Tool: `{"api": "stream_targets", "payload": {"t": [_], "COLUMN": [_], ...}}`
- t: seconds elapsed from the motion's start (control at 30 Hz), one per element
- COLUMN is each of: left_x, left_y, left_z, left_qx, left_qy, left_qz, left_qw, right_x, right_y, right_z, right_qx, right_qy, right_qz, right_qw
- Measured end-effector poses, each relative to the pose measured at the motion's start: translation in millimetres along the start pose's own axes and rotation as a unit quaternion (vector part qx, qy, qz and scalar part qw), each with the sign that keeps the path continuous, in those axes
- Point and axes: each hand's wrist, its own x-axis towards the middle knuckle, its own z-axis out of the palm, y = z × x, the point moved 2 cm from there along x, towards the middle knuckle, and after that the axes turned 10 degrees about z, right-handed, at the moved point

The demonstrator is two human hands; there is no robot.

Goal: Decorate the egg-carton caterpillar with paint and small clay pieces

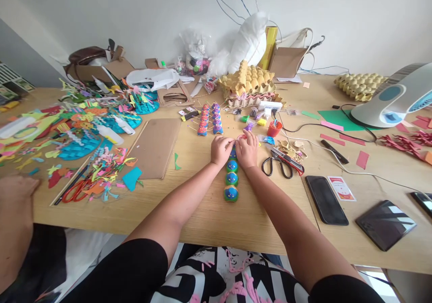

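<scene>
A green strip of egg-carton cups with blue tops lies on the table in front of me, pointing away from my body. My left hand and my right hand meet over its far end and cover the last cups. The fingers of both hands are bent and pressed together at the tips. A small pinkish-red bit shows by the right fingers; whether it is gripped is unclear. Beyond the hands stand two finished-looking cup strips, one red and blue, one purple and blue, with thin sticks poking out.
Scissors and a red tub lie right of my hands, with a phone nearer. Brown cardboard and colourful paper scraps are on the left. Egg trays are stacked behind. Another person's arm rests at far left.
</scene>
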Motion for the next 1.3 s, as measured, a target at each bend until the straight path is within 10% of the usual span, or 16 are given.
{"api": "stream_targets", "payload": {"t": [1.3], "left_x": [4], "left_y": [10], "left_z": [-5.1], "left_qx": [-0.023], "left_qy": [-0.006], "left_qz": [0.014], "left_qw": [1.0], "right_x": [1], "right_y": [2], "right_z": [-6], "right_qx": [0.01], "right_qy": [0.048], "right_qz": [-0.059], "right_qw": [0.997]}}
